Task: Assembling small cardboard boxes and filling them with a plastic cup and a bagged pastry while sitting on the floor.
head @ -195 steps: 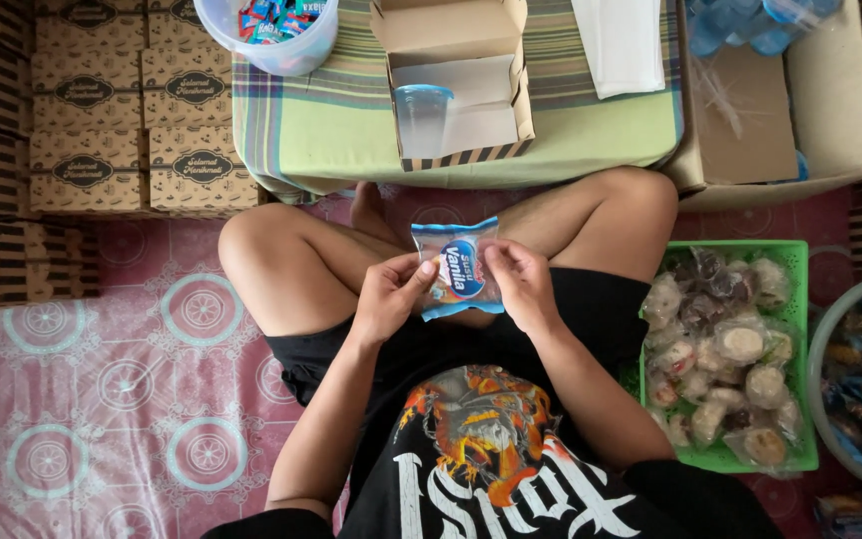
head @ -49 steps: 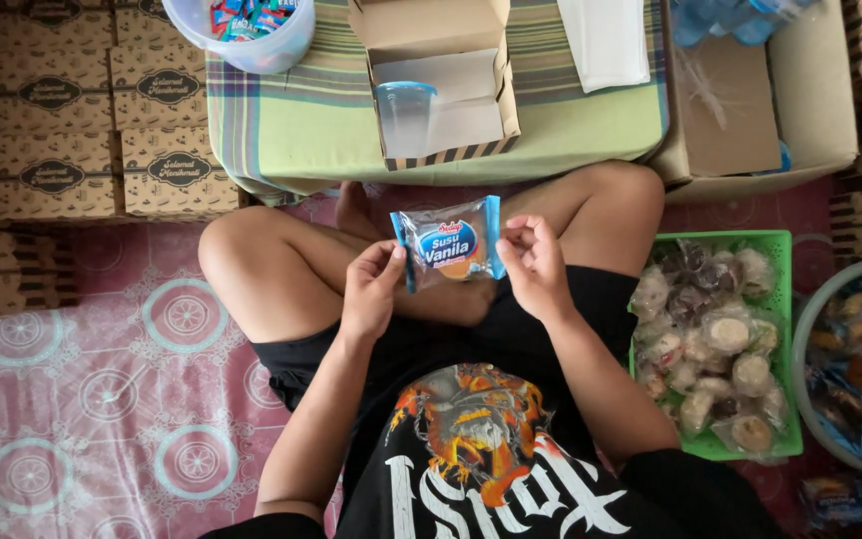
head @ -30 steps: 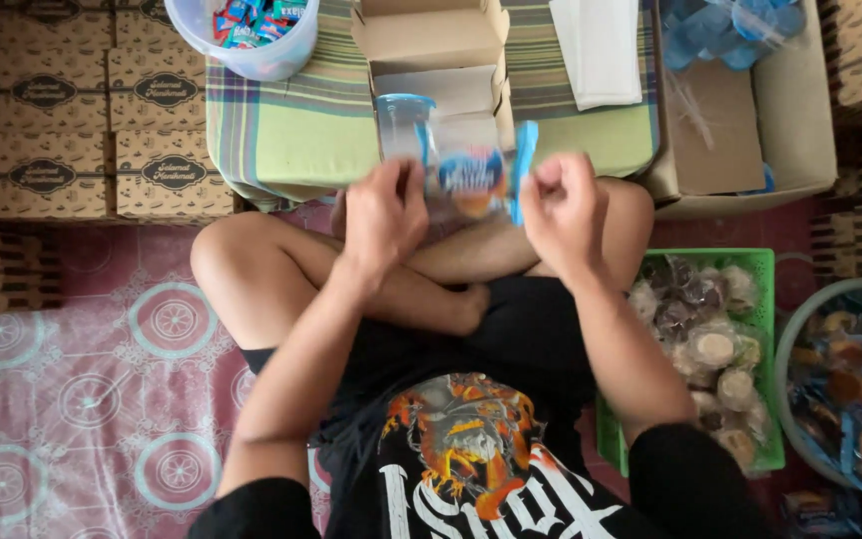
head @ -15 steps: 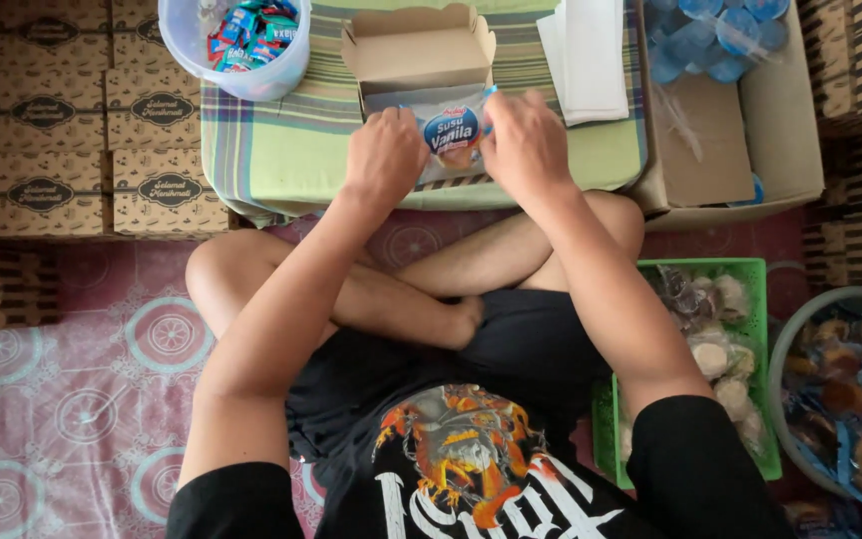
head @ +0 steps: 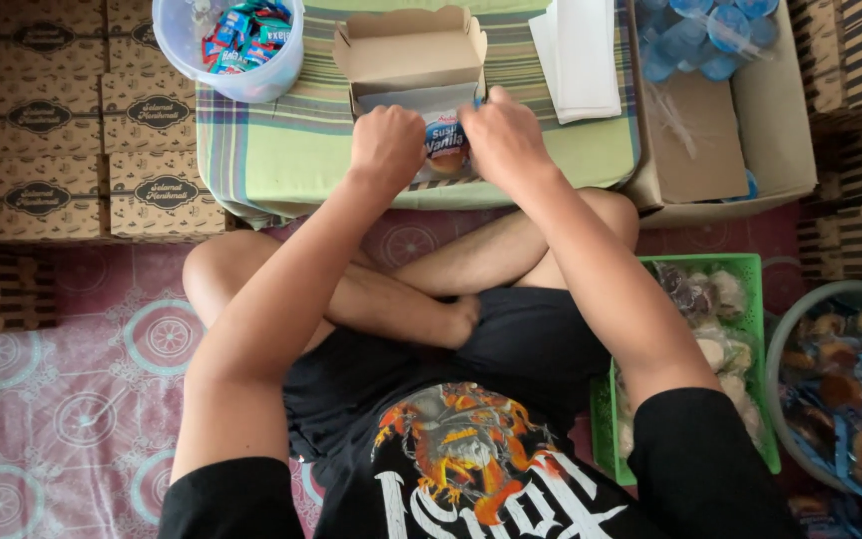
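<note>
Snack packet (head: 445, 145), a clear wrapper with blue ends and a round blue label over a brown cake, sits low in the open cardboard box (head: 411, 55) at the near edge of the table (head: 281, 150), pinched from both sides. Left hand (head: 388, 147) has its grip clenched on the packet's left end, knuckles up; right hand (head: 502, 138) has its grip clenched on the right end, fingers curled over the box's near wall. Both forearms reach forward over the person's crossed legs.

Behind the packet the box's lid stands open toward the far edge. The table is covered with a green striped cloth. At its far left corner stands a white tub (head: 226, 50) of small blue and red sweets; near the far right lies a folded white sheet (head: 581, 50). Just right of the table, a large carton (head: 740, 130) holds sealed water cups (head: 700, 30). Stacked printed brown boxes (head: 82, 130) fill the floor to the left. By the person's right side are a green basket (head: 750, 269) of wrapped cakes and a round basin (head: 840, 379) of more packets.
</note>
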